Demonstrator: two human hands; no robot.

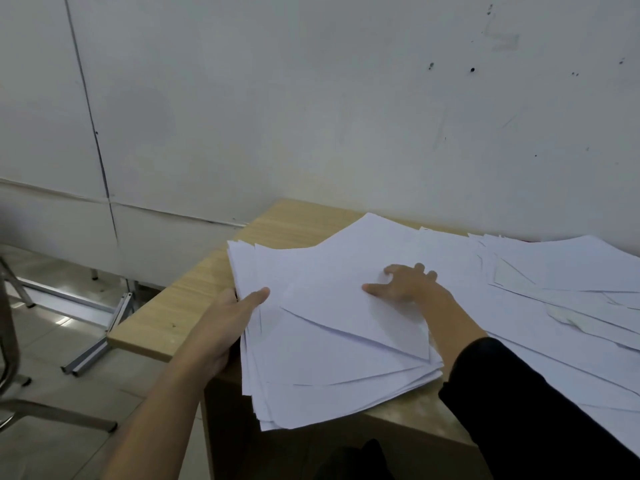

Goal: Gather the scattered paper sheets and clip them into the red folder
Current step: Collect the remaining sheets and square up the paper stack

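Note:
A loose stack of white paper sheets point(332, 341) lies askew on the left end of a wooden table point(180, 299), its near corner overhanging the table's front edge. My left hand point(228, 323) grips the stack's left edge, thumb on top and fingers hidden beneath. My right hand point(405, 282) presses flat on top of the stack with fingers spread. More white sheets point(554, 285) lie scattered across the right side of the table. The red folder is not in view.
A white wall point(346, 116) stands directly behind the table. To the left, on the tiled floor, are metal frame legs point(97, 344) and part of a chair base point(20, 386). A dark sleeve covers my right forearm.

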